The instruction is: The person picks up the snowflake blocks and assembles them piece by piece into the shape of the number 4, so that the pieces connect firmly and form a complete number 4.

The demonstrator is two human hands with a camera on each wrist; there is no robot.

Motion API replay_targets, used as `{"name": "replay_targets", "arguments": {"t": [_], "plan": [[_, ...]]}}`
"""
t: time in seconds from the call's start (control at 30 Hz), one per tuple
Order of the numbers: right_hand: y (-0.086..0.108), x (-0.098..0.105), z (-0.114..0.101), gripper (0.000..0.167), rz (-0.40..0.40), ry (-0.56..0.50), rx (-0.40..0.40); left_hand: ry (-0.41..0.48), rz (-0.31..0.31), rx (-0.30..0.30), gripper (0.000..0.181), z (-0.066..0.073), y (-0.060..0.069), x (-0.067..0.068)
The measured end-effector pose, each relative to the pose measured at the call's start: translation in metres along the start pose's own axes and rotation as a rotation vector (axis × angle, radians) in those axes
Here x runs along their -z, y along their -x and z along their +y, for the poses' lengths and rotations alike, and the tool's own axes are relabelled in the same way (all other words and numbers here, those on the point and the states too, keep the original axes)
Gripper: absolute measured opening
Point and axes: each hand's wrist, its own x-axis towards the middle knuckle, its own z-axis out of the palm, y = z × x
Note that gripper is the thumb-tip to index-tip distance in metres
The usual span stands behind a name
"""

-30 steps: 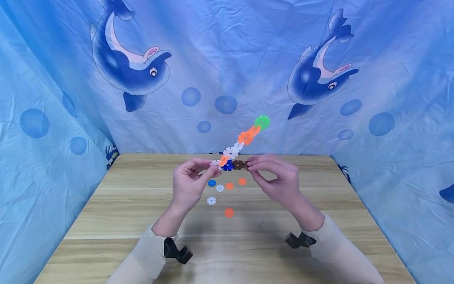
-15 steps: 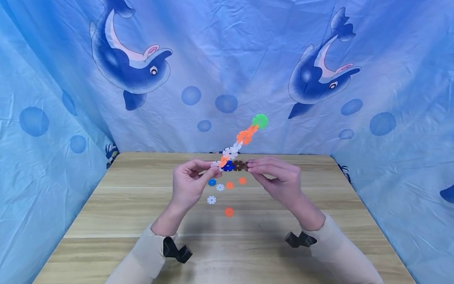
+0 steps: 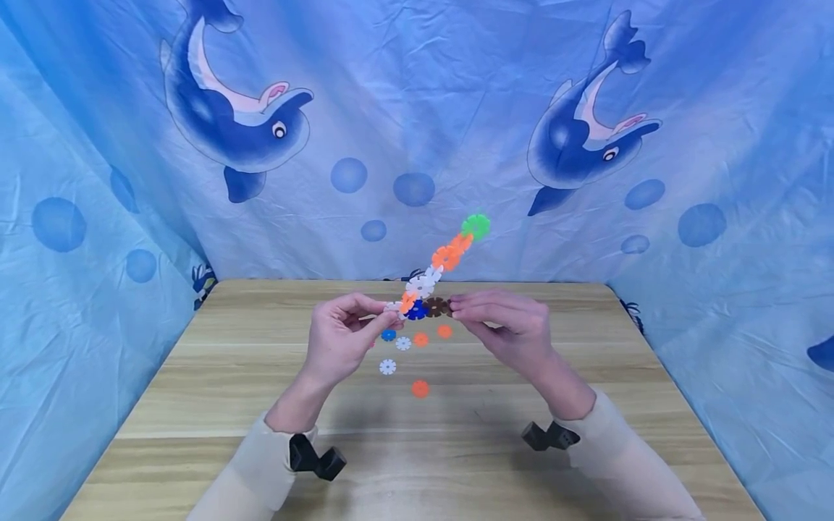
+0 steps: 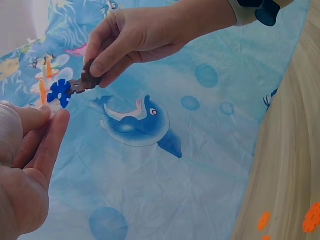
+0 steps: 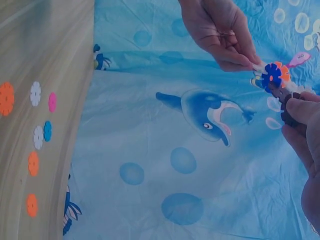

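Chain of notched discs (image 3: pixel 420 287), held aloft, shows against the far edge of the bench (image 3: pixel 215 391) in head view; left grip (image 3: pixel 339 339) pinches a white disc (image 3: pixel 394 307), right grip (image 3: pixel 511 325) a brown disc (image 4: pixel 90 75).

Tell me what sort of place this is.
Probably a small play or filming corner: dolphin-print fabric hangs behind and beside a wood-grain table, and a chain of notched discs is held above it.
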Motion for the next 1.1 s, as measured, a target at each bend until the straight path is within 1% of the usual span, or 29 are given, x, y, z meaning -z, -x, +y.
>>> {"name": "replay_targets", "arguments": {"t": [0.17, 0.3, 0.43, 0.57, 0.67, 0.73, 0.8, 0.87, 0.97, 1.03, 1.1], "plan": [[-0.005, -0.001, -0.003, 0.007, 0.013, 0.017, 0.053, 0.013, -0.004, -0.001, 0.013, 0.0, 0.001, 0.0], [-0.012, 0.0, -0.004, 0.012, 0.032, 0.044, 0.077, 0.055, -0.013, -0.015, 0.013, -0.003, -0.001, -0.003], [-0.017, 0.0, -0.002, 0.012, 0.035, 0.038, 0.083, 0.092, 0.002, -0.033, 0.011, -0.002, -0.003, -0.007], [-0.016, -0.003, 0.004, 0.009, 0.051, 0.015, 0.067, 0.132, 0.028, -0.049, 0.008, 0.0, -0.004, -0.008], [-0.01, -0.006, 0.011, 0.009, 0.066, -0.007, 0.028, 0.149, 0.045, -0.058, 0.018, 0.001, -0.004, -0.007], [-0.006, -0.009, 0.017, 0.011, 0.072, -0.019, -0.012, 0.153, 0.054, -0.061, 0.024, 0.001, -0.003, -0.006], [-0.001, -0.014, 0.023, 0.015, 0.065, -0.011, -0.059, 0.163, 0.055, -0.068, 0.027, 0.002, -0.002, -0.006], [0.005, -0.019, 0.027, 0.024, 0.043, 0.006, -0.123, 0.174, 0.051, -0.075, 0.027, 0.002, -0.002, -0.006], [0.013, -0.028, 0.034, 0.035, -0.012, 0.048, -0.229, 0.185, 0.044, -0.086, 0.026, 0.002, -0.001, -0.006], [0.019, -0.036, 0.039, 0.038, -0.041, 0.074, -0.285, 0.189, 0.042, -0.09, 0.026, 0.003, 0.0, -0.006], [0.024, -0.044, 0.045, 0.036, -0.067, 0.091, -0.319, 0.197, 0.042, -0.092, 0.027, 0.003, 0.001, -0.006]]}}
